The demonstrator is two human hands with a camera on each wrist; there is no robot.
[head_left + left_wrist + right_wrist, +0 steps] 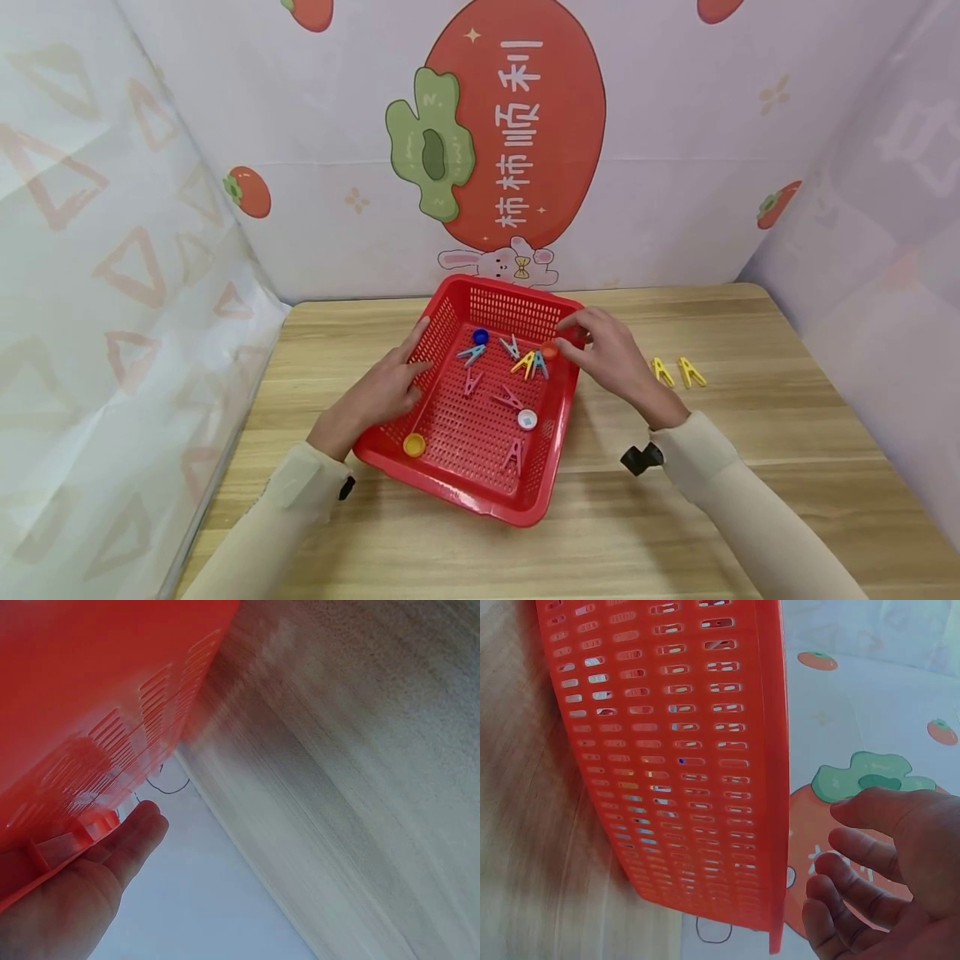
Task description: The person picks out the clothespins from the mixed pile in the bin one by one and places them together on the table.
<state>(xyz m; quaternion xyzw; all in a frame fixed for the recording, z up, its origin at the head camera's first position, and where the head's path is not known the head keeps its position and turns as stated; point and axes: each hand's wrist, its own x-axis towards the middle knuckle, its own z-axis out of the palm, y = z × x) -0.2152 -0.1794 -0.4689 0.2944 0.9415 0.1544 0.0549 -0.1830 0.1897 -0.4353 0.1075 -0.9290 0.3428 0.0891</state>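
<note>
A red perforated basket (465, 493) sits on the wooden table, seen close up in the left wrist view (90, 690) and the right wrist view (682, 750). It holds several coloured clothespins (508, 398) and a blue cap (481, 336), white cap (527, 419), yellow cap (414, 445) and orange cap (550, 351). My left hand (386, 390) rests on the basket's left rim, its fingers (139, 832) straight along the outer wall. My right hand (607, 354) hovers over the right rim, fingers (855, 851) loosely curled and empty, tips beside the orange cap.
Two yellow clothespins (662, 371) (691, 372) lie on the table (750, 467) to the right of my right hand. Printed cloth walls enclose the table at the back and both sides. A black strap mount (641, 458) sits at my right wrist.
</note>
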